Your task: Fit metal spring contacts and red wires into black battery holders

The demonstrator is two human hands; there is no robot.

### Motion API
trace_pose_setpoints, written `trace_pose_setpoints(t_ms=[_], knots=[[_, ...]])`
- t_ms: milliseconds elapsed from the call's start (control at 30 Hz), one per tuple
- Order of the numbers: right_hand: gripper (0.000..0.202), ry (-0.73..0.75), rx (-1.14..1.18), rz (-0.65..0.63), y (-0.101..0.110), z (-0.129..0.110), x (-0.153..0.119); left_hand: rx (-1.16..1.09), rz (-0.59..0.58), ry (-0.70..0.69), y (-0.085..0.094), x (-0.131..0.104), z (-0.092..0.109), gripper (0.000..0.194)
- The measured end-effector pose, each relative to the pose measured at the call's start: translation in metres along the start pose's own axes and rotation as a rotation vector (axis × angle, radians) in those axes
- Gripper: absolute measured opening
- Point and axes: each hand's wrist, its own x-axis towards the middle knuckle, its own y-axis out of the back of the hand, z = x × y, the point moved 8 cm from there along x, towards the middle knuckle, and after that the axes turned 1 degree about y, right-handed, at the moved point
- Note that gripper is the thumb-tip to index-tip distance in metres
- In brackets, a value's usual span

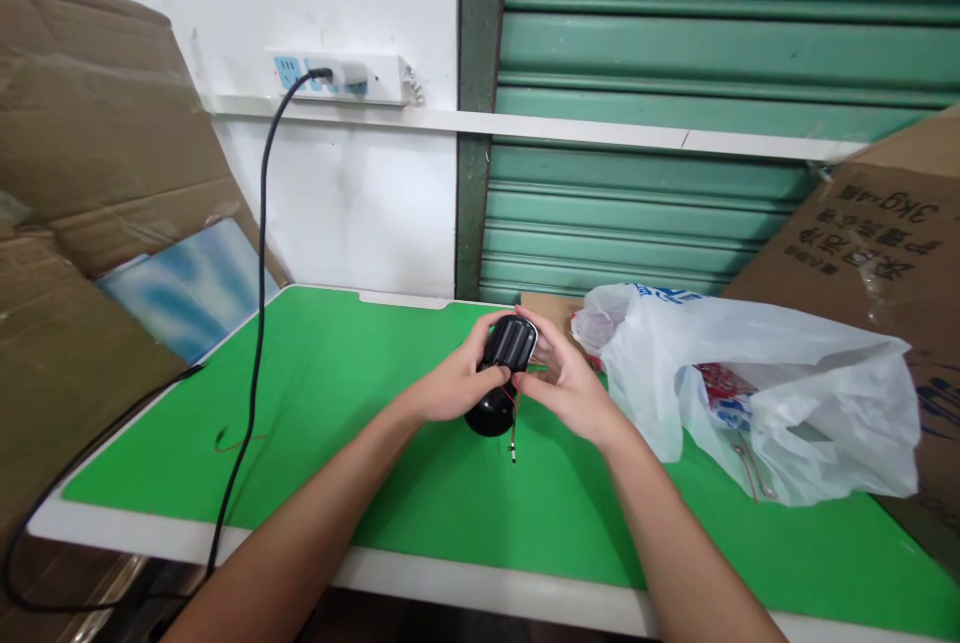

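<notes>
Near the middle of the green table mat, a glossy black device [491,413] with a ribbed upper part is held between both hands. My left hand [457,378] grips its left side, the thumb resting on the front. From the right, my right hand [559,378] has its fingers around the device's far edge and its thumb near the thin red wires [516,403]. These wires hang down the front and end in a small white and black connector [514,455]. The undersides of the device and the fingertips behind it are hidden.
A translucent plastic bag [817,373] with red packets lies on the right of the green mat [450,513]. A black cable [262,273] runs from the wall socket strip [390,78] across the left side. Cardboard stands at both sides.
</notes>
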Motion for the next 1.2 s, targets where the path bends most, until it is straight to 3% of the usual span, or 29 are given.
trace_pose_setpoints(t_ms=[533,767,1200], knots=[[0.065,-0.034,0.154,-0.072,-0.006,0.016,0.007,0.092,-0.056,-0.058,0.003,-0.003,0.004,0.069],[0.062,0.014,0.158,-0.036,-0.009,0.013,0.006,0.129,-0.061,-0.137,0.003,-0.003,0.008,0.066],[0.071,-0.019,0.130,0.046,-0.009,0.024,0.009,0.155,0.025,-0.121,0.002,-0.001,0.005,0.066]])
